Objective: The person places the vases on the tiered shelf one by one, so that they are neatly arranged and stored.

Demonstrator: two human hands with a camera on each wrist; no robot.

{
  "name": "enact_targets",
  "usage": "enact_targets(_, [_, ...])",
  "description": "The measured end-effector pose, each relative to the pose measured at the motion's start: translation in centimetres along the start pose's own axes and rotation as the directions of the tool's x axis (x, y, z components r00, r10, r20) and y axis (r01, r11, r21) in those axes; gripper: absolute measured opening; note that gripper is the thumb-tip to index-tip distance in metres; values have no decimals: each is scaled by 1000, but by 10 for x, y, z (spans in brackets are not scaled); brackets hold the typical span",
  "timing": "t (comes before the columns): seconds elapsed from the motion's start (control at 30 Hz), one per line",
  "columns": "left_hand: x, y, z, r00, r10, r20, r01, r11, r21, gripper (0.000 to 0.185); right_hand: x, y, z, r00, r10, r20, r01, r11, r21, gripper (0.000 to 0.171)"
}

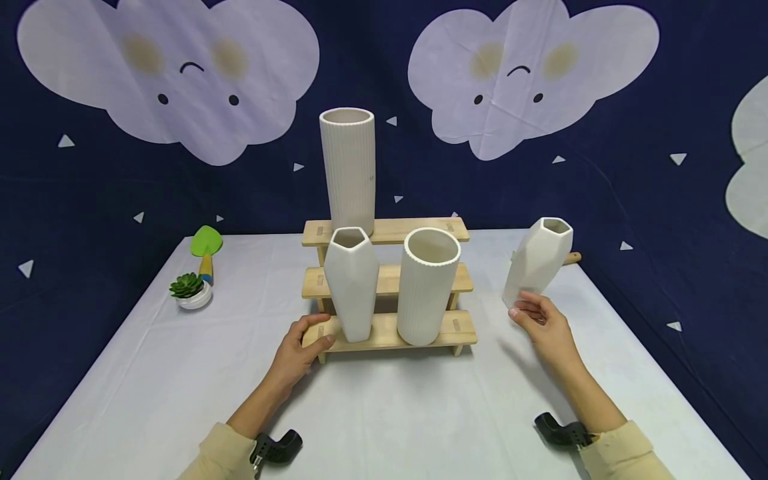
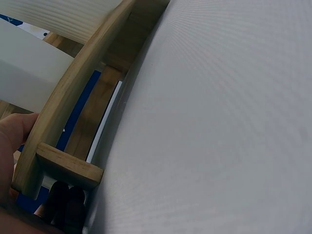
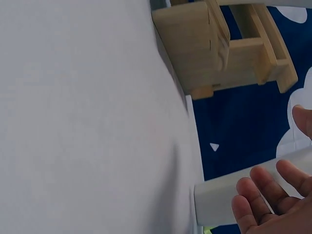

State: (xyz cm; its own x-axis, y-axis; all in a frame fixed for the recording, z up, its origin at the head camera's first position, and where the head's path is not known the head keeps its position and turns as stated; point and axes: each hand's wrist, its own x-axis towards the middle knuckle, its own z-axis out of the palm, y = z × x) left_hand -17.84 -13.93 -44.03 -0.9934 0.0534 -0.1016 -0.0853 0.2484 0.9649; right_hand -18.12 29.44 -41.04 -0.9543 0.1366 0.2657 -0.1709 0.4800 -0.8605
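Observation:
A three-step wooden stand (image 1: 384,341) is on the table, and my left hand (image 1: 298,348) grips the left end of its lowest step. In the left wrist view the thumb (image 2: 19,127) lies over the board, with darkened fingers (image 2: 63,207) below it. That step carries a white faceted vase (image 1: 353,283) and a white ribbed vase (image 1: 429,287). A taller ribbed vase (image 1: 350,173) stands on the top step. My right hand (image 1: 543,327) is beside another faceted vase (image 1: 538,260) at the right, fingers loosely bent and thumb apart; whether they touch it is unclear.
At the left lie a small potted succulent (image 1: 193,293) and a green toy shovel (image 1: 207,247). A wooden handle (image 1: 573,258) shows behind the right-hand vase. A dark blue cloud-print cloth (image 1: 372,53) hangs behind the white-covered table (image 1: 414,420).

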Motion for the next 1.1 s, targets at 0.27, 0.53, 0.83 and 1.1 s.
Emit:
enact_targets(0.27, [0, 0, 0, 1000, 1, 2, -1, 1000, 3, 48, 3, 7, -12, 999, 6, -48, -7, 999, -32, 47])
enact_targets(0.53, [0, 0, 0, 1000, 2, 3, -2, 1000, 6, 48, 6, 12, -22, 995, 13, -95, -16, 999, -31, 50])
enact_targets(0.83, [0, 0, 0, 1000, 1, 1, -1, 1000, 15, 48, 11, 13, -28, 989, 47, -137, -48, 999, 0, 50])
enact_targets(1.1, [-1, 0, 0, 1000, 3, -1, -3, 1000, 6, 47, 16, 16, -31, 980, 114, -162, -121, 992, -34, 54])
